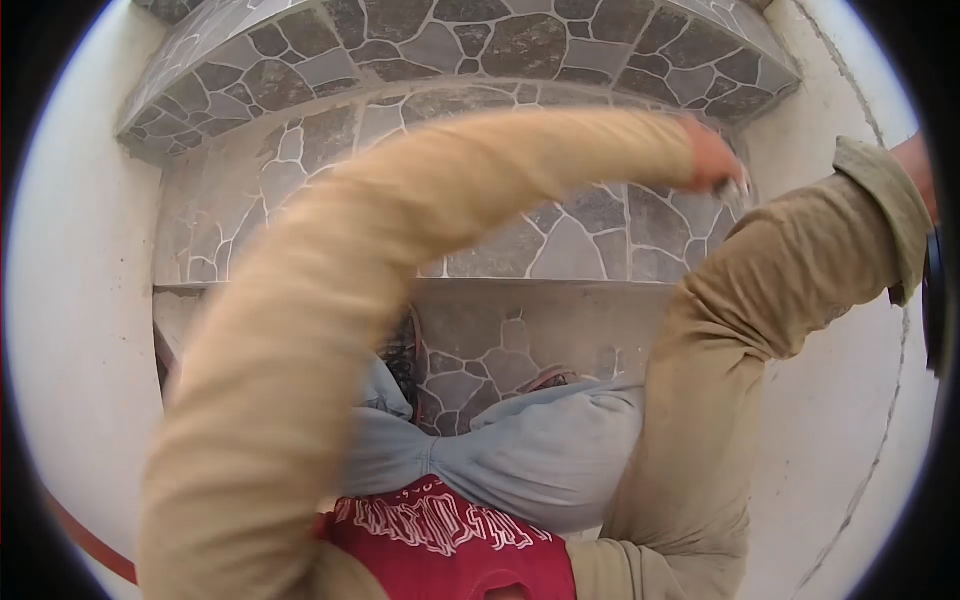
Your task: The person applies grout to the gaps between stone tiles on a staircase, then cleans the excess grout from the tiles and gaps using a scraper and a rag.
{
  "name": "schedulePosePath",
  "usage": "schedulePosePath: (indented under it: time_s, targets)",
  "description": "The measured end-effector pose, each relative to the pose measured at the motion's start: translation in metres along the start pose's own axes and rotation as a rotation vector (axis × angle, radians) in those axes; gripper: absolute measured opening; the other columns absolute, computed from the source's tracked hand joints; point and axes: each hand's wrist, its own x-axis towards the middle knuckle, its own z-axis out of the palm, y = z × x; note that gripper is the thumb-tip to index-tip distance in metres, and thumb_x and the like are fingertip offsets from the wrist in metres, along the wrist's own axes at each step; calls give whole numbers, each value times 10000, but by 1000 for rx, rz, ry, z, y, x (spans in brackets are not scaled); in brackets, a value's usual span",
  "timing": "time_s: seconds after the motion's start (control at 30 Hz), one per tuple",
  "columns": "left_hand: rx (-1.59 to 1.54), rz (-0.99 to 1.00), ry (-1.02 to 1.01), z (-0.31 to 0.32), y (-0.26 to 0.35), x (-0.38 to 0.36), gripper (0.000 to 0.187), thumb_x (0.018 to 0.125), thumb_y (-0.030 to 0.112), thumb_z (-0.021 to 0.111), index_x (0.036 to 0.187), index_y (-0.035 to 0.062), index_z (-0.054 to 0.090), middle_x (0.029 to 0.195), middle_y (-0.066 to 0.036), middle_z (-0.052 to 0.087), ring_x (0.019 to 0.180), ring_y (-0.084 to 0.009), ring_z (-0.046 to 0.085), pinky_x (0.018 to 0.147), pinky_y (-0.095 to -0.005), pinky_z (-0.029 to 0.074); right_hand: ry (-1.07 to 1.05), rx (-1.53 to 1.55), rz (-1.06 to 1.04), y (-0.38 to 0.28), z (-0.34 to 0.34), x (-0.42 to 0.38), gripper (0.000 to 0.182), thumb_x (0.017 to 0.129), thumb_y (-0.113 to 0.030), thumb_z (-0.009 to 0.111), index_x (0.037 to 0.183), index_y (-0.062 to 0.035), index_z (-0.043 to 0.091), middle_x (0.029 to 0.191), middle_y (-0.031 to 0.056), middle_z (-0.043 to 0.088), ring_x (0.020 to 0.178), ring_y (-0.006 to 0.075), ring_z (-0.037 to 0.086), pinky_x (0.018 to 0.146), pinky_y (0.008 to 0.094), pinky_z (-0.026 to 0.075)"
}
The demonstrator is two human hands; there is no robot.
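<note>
My left arm, blurred by motion, arches across the view. At its end my left hand (712,158) is closed around something small, whitish and dark, too blurred to name, near the wall end of a stone-patterned step (575,245). Raised at the far right, my right hand (917,172) shows only in part beyond its rolled cuff; its fingers are hidden. Just below that hand is a dark, narrow object (935,290), cut off by the round edge of the view. Whether the hand holds it is unclear.
Above is a higher step (525,45) with the same irregular grey stones and pale joints. Plain light walls stand at left (85,280) and right (835,440), the right one cracked. My legs in light blue trousers (550,440) are below. A reddish strip (90,540) curves at lower left.
</note>
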Motion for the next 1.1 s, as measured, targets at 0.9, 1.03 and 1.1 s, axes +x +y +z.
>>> schedulePosePath:
  time_s: [0.9, 1.03, 1.1]
  targets:
    - [404, -617, 425, -151, 17, -476, 559, 824, -109, 617, 1297, 188, 646, 1331, -95, 634, 1308, -268, 550, 1114, -440, 460, 20, 416, 530, 106, 136, -88, 114, 811, -168, 620, 857, -64, 619, 849, 54, 597, 739, 181, 610, 588, 295, 441]
    - [375, -153, 268, -60, -30, -282, 437, 847, 104, 641, 1276, 187, 640, 1375, -83, 588, 1327, -284, 508, 1113, -451, 408, -104, 670, 405, 99, 140, -90, 218, 816, -137, 615, 992, -14, 656, 989, 116, 645, 916, 260, 665, 798, 363, 562]
    - [271, -111, 373, 13, -77, -196, 487, 782, 180, 714, 1264, 184, 641, 1409, -81, 565, 1369, -288, 461, 1133, -463, 381, -150, 622, 321, 83, 136, -82, 252, 813, -130, 612, 1027, -2, 649, 1025, 137, 640, 970, 275, 655, 867, 390, 552]
